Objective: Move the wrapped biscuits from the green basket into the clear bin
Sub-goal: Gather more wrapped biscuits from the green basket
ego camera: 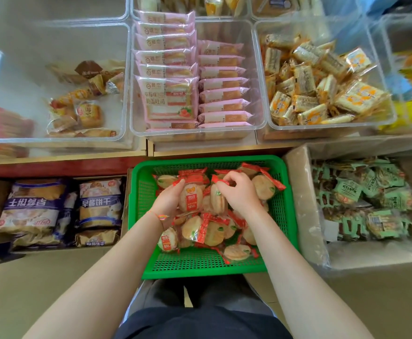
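Both your hands are down in the green basket [283, 182] at lower centre of the frame, among the red-wrapped biscuits [214, 231] heaped inside it. Your left hand [168, 200] curls its fingers round a stack of biscuit packs, one label facing up; your right hand [239, 192] pinches a red wrapper end at the fingertips. Clear bin [53, 138] at upper left holds a few mixed packets, well apart from the basket.

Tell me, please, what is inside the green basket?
Round biscuits in red-trimmed wrappers fill the green basket; both the left hand and right hand grip packs. Lower packs are covered.
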`<state>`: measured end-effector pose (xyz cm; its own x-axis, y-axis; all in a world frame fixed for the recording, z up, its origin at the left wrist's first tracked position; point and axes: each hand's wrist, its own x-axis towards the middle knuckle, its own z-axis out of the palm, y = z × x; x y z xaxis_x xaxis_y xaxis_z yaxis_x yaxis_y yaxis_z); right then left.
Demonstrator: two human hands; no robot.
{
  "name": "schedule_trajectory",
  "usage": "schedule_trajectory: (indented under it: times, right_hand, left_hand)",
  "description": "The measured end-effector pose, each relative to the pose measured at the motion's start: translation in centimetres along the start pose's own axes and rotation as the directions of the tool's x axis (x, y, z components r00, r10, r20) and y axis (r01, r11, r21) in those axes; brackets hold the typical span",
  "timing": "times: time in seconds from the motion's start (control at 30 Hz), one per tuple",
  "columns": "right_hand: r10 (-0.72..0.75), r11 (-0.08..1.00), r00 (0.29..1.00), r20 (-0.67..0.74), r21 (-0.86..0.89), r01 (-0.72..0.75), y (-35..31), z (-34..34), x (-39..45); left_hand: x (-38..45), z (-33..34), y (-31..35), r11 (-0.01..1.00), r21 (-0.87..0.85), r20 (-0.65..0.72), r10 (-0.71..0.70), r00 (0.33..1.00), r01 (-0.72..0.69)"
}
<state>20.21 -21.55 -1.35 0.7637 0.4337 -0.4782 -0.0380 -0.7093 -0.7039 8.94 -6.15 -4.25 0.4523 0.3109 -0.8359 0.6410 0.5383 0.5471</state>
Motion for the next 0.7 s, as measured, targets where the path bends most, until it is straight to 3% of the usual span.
schedule_trajectory:
  times: [0.17, 0.27, 0.43, 0.53, 0.6, 0.7]
  right_hand:
    - [-0.100, 0.980, 0.981, 0.167, 0.189, 0.068, -4.0, -0.2, -2.6]
    - [-0.106, 0.972, 0.990, 0.091, 0.217, 0.084, -4.5, -1.2, -3.4]
    - [0.029, 0.937, 0.999, 0.016, 0.347, -0.033, -4.1, -2.4, -4.3]
    - [0.108, 0.924, 0.985, 0.136, 0.352, -0.150, -5.1, -1.3, -4.3]
    - [0.111, 0.941, 0.970, 0.218, 0.291, -0.173, -6.2, 0.3, -4.7]
    - [0.083, 0.926, 0.966, 0.244, 0.340, -0.166, -8.0, 2.9, -5.6]
  left_hand:
    - [-2.7, 2.6, 2.8, 0.991, -0.133, 0.185, 0.015, 0.983, 0.010]
    - [-4.0, 2.9, 4.4, 0.983, -0.184, 0.216, 0.014, 0.976, 0.027]
    - [-5.3, 0.9, 5.8, 0.984, -0.177, 0.171, 0.024, 0.985, 0.007]
    - [-6.4, -1.2, 6.0, 0.980, -0.199, 0.135, 0.042, 0.990, -0.014]
    - [-7.2, -3.1, 6.0, 0.977, -0.211, 0.096, 0.057, 0.994, -0.035]
    - [-7.6, -6.5, 6.0, 0.971, -0.219, 0.015, 0.098, 0.995, -0.092]
